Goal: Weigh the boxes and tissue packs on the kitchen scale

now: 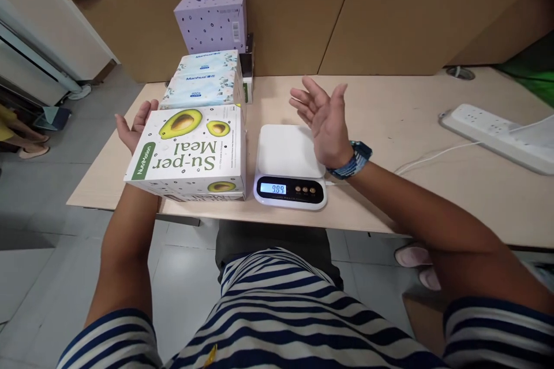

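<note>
A white box printed "Su-per Meal" with avocados (186,153) stands at the table's front left. Beside its left side is my left hand (136,127), thumb spread from the fingers; the box hides part of it, so I cannot tell whether they touch. Right of the box lies a white digital scale (285,150), its lit display reading what looks like 989, with nothing on its plate. My right hand (324,121), wearing a blue woven wristband (355,159), is raised over the scale's right edge, palm up, fingers spread and holding nothing.
Behind the avocado box stand light-blue tissue packs marked Manhua (199,83) and a lilac box (212,23). Large cardboard boxes (294,17) line the table's back. A white power strip (497,132) lies at the right, with a white cable (437,153) running toward the scale.
</note>
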A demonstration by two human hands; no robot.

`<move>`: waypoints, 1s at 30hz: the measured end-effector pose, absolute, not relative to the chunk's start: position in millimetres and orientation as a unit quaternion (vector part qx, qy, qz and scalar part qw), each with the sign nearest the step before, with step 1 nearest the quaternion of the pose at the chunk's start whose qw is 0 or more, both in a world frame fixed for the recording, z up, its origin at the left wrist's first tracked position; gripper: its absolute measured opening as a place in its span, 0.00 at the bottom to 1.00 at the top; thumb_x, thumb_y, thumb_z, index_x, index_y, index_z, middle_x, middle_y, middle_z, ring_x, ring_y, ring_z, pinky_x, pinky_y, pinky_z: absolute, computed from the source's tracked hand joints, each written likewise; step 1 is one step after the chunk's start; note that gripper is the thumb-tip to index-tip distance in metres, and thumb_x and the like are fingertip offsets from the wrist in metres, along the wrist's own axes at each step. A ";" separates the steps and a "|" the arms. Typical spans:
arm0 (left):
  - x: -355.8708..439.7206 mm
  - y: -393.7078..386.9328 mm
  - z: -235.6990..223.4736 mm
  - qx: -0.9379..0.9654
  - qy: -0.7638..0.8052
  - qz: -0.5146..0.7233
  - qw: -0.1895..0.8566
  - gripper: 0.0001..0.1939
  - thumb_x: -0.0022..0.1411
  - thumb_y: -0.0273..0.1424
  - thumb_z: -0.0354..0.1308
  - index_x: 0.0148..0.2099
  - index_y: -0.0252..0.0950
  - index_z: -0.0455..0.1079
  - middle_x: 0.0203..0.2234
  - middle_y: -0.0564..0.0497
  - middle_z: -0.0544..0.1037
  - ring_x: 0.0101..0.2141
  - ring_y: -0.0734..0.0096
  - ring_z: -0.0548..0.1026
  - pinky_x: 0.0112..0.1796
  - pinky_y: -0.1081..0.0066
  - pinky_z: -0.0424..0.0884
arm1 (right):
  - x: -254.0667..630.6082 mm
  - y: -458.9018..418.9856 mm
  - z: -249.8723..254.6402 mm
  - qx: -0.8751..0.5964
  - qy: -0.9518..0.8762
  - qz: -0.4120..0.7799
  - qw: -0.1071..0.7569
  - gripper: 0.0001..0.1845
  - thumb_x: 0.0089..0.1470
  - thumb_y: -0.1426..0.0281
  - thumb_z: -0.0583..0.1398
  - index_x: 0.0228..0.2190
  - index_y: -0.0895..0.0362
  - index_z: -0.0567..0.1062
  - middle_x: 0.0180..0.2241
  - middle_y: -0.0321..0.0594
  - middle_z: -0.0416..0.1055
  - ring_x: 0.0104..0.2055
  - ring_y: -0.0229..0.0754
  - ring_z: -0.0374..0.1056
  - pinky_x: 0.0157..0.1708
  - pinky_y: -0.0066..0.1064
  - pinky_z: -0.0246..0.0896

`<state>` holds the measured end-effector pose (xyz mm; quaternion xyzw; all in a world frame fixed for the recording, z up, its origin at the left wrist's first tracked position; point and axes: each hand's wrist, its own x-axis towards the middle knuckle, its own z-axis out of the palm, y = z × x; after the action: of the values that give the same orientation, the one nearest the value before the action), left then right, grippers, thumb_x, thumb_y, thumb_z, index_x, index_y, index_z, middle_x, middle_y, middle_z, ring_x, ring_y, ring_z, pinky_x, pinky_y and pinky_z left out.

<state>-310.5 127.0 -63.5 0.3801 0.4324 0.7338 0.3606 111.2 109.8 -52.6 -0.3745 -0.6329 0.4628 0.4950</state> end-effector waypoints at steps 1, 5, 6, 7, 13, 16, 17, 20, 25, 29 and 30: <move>-320.8 132.0 -59.2 0.329 0.453 0.749 0.354 0.60 0.54 0.77 0.08 0.45 0.42 0.69 0.41 0.61 0.87 0.80 0.45 0.55 0.80 0.42 0.50 | 115.3 106.2 -57.8 -0.380 -0.638 0.449 0.497 0.60 0.59 0.24 0.29 0.80 0.38 0.51 0.78 0.36 0.62 0.83 0.53 0.55 0.82 0.62 0.48; -344.5 80.0 -22.5 0.367 0.504 0.722 0.298 0.63 0.61 0.59 -0.06 0.71 0.46 0.60 0.68 0.70 0.77 0.81 0.66 0.56 0.80 0.48 0.54 | 111.5 71.7 -79.1 -0.407 -0.631 0.449 0.485 0.55 0.63 0.26 0.31 0.81 0.34 0.31 0.85 0.29 0.36 0.88 0.47 0.36 0.84 0.59 0.46; -342.0 51.8 -14.2 0.411 0.500 0.712 0.274 0.55 0.67 0.55 -0.03 0.77 0.49 0.51 0.76 0.73 0.67 0.82 0.73 0.53 0.80 0.51 0.54 | 109.6 58.5 -82.7 -0.411 -0.630 0.452 0.479 0.53 0.64 0.28 0.32 0.81 0.34 0.28 0.86 0.27 0.29 0.88 0.45 0.31 0.85 0.57 0.42; -335.3 21.8 -8.8 0.438 0.491 0.715 0.236 0.51 0.71 0.51 -0.02 0.79 0.52 0.48 0.79 0.75 0.63 0.82 0.78 0.51 0.81 0.55 0.54 | 108.2 44.7 -85.0 -0.413 -0.633 0.454 0.473 0.51 0.66 0.29 0.33 0.80 0.33 0.26 0.85 0.24 0.24 0.88 0.43 0.27 0.86 0.55 0.38; -263.2 -79.3 -31.1 0.530 0.498 0.655 0.205 0.33 0.79 0.62 0.45 0.74 0.59 0.71 0.77 0.65 0.69 0.82 0.51 0.54 0.83 0.47 0.51 | 95.6 -5.1 -68.8 -0.310 -0.729 0.496 0.356 0.64 0.66 0.33 0.56 0.80 0.38 0.20 0.83 0.27 0.10 0.87 0.49 0.13 0.85 0.58 0.23; -250.9 -83.8 -41.5 0.589 0.497 0.585 0.253 0.38 0.75 0.60 0.56 0.78 0.49 0.68 0.76 0.52 0.71 0.80 0.40 0.59 0.81 0.43 0.54 | 79.4 -3.5 -54.7 -0.202 -0.769 0.549 0.257 0.84 0.54 0.32 0.69 0.77 0.43 0.14 0.83 0.36 0.10 0.87 0.55 0.15 0.84 0.60 0.22; -249.0 -87.1 -40.6 0.594 0.499 0.581 0.246 0.40 0.74 0.60 0.58 0.80 0.48 0.65 0.77 0.51 0.70 0.80 0.38 0.58 0.81 0.43 0.55 | 76.6 -3.5 -51.7 -0.163 -0.778 0.556 0.243 0.87 0.51 0.32 0.71 0.76 0.44 0.11 0.83 0.37 0.10 0.87 0.56 0.16 0.84 0.60 0.23; -232.9 -107.5 -25.5 0.620 0.486 0.574 0.223 0.43 0.73 0.55 0.62 0.83 0.50 0.57 0.82 0.54 0.59 0.82 0.40 0.53 0.82 0.46 0.52 | 87.4 -11.1 -48.3 -0.080 -0.804 0.525 0.269 0.92 0.47 0.33 0.74 0.73 0.41 0.06 0.83 0.35 0.11 0.87 0.57 0.16 0.83 0.61 0.21; -155.5 -117.7 3.6 0.773 0.369 0.450 0.251 0.49 0.80 0.45 0.56 0.85 0.60 0.25 0.84 0.71 0.26 0.84 0.51 0.27 0.83 0.45 0.37 | 147.7 -15.3 -57.6 -0.107 -0.776 0.443 0.435 0.76 0.53 0.38 0.73 0.80 0.30 0.28 0.85 0.28 0.37 0.88 0.57 0.33 0.84 0.63 0.35; -95.4 -68.5 -3.3 0.777 0.325 0.447 0.301 0.54 0.78 0.48 0.59 0.85 0.59 0.21 0.85 0.63 0.22 0.83 0.46 0.21 0.83 0.40 0.34 | 169.2 0.2 -81.3 -0.251 -0.681 0.299 0.619 0.60 0.56 0.48 0.74 0.79 0.29 0.50 0.83 0.35 0.49 0.86 0.60 0.45 0.80 0.65 0.54; -85.9 -54.2 -7.5 0.751 0.335 0.466 0.325 0.52 0.78 0.51 0.58 0.86 0.56 0.26 0.86 0.58 0.27 0.84 0.44 0.25 0.83 0.40 0.36 | 169.8 2.8 -88.0 -0.280 -0.664 0.277 0.636 0.60 0.56 0.50 0.74 0.79 0.32 0.50 0.83 0.39 0.49 0.85 0.61 0.48 0.79 0.66 0.55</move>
<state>-85.9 -54.2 -7.5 0.7514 0.3355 0.4663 0.3247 169.8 2.8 -88.0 -0.2798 -0.6640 0.2770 0.6357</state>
